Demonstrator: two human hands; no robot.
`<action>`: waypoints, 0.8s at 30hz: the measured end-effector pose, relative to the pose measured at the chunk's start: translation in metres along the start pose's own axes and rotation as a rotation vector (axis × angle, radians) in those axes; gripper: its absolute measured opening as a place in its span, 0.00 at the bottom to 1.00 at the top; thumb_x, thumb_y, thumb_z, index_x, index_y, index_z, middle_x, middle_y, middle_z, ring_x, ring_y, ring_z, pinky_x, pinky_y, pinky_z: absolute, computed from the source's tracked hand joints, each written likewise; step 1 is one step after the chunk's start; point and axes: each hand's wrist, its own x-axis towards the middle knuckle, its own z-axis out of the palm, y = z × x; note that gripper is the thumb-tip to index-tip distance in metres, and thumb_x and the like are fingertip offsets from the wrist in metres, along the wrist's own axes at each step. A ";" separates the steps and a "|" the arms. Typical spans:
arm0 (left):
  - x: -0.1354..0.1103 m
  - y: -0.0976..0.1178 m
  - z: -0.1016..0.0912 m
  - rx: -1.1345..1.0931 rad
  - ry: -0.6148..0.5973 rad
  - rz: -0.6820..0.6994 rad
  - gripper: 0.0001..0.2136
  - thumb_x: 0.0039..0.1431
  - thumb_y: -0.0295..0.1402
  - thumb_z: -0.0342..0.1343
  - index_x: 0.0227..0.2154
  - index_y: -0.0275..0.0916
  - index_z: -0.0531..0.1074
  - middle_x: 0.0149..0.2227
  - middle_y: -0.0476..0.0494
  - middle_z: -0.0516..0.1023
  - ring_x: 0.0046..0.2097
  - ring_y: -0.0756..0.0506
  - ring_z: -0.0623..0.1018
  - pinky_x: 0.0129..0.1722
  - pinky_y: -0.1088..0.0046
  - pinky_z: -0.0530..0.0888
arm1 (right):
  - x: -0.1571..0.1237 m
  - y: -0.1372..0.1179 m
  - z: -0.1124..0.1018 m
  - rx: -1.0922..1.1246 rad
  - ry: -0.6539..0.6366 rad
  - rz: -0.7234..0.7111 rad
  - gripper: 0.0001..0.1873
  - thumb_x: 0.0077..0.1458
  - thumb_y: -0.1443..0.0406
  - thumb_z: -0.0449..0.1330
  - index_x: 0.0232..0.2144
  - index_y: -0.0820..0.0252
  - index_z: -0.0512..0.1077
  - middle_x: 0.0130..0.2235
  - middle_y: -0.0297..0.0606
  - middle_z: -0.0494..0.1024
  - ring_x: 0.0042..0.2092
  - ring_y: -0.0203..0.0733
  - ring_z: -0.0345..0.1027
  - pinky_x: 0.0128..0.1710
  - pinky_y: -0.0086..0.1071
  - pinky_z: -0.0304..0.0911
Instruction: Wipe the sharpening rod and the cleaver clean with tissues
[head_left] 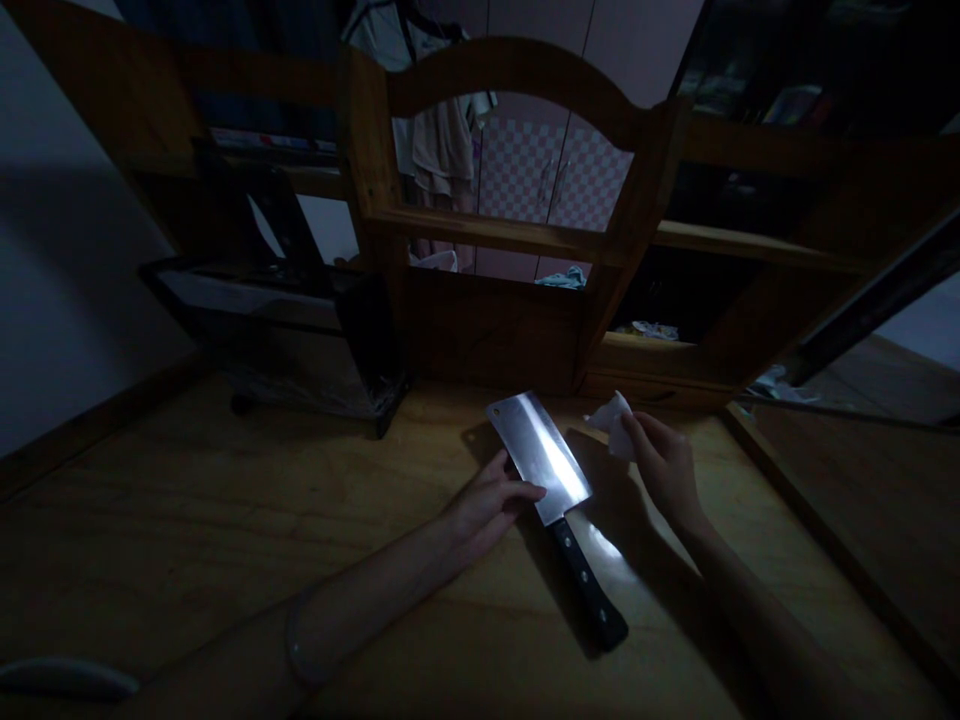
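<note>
A meat cleaver [541, 455] with a wide shiny blade and a black riveted handle is held just over the wooden tabletop. Its handle points toward me and to the right. My left hand [491, 505] grips the blade by its left edge, thumb on top and fingers underneath, partly hidden. To the right of the blade, my right hand [664, 460] pinches a crumpled white tissue [616, 425], which is apart from the cleaver. Light glints off the steel, and shadows of the cleaver and right hand fall on the wood.
A black rack [292, 320] stands at the back left on the wooden tabletop [300, 500]. Behind it rises a wooden shelf frame [495, 235] with compartments. A raised wooden edge runs along the right. Hanging clothes [442, 145] and a checkered cupboard [521, 170] show beyond.
</note>
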 end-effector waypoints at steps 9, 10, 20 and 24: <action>-0.001 0.002 0.004 -0.019 0.012 0.017 0.21 0.48 0.22 0.64 0.47 0.36 0.71 0.46 0.37 0.76 0.45 0.43 0.76 0.48 0.68 0.70 | -0.005 -0.005 0.004 -0.058 -0.051 -0.064 0.20 0.63 0.53 0.52 0.36 0.60 0.77 0.33 0.38 0.78 0.34 0.43 0.71 0.31 0.31 0.59; -0.001 0.002 0.005 -0.019 0.011 0.018 0.21 0.49 0.23 0.64 0.48 0.36 0.71 0.46 0.37 0.76 0.45 0.43 0.76 0.48 0.68 0.70 | -0.005 -0.005 0.004 -0.059 -0.057 -0.068 0.20 0.63 0.53 0.51 0.36 0.60 0.76 0.33 0.38 0.78 0.34 0.43 0.71 0.31 0.31 0.60; 0.005 0.000 0.001 -0.092 0.033 0.010 0.13 0.54 0.27 0.62 0.43 0.33 0.73 0.44 0.36 0.77 0.41 0.45 0.77 0.45 0.67 0.72 | -0.005 -0.009 0.003 -0.069 -0.066 -0.052 0.22 0.63 0.52 0.51 0.34 0.61 0.76 0.29 0.38 0.77 0.31 0.43 0.69 0.27 0.30 0.57; 0.006 0.000 -0.001 -0.097 0.033 -0.005 0.11 0.55 0.29 0.62 0.41 0.32 0.74 0.43 0.36 0.77 0.39 0.45 0.77 0.44 0.67 0.73 | -0.005 -0.008 0.004 -0.055 -0.077 -0.036 0.22 0.63 0.51 0.51 0.34 0.61 0.76 0.30 0.39 0.77 0.31 0.43 0.69 0.27 0.30 0.57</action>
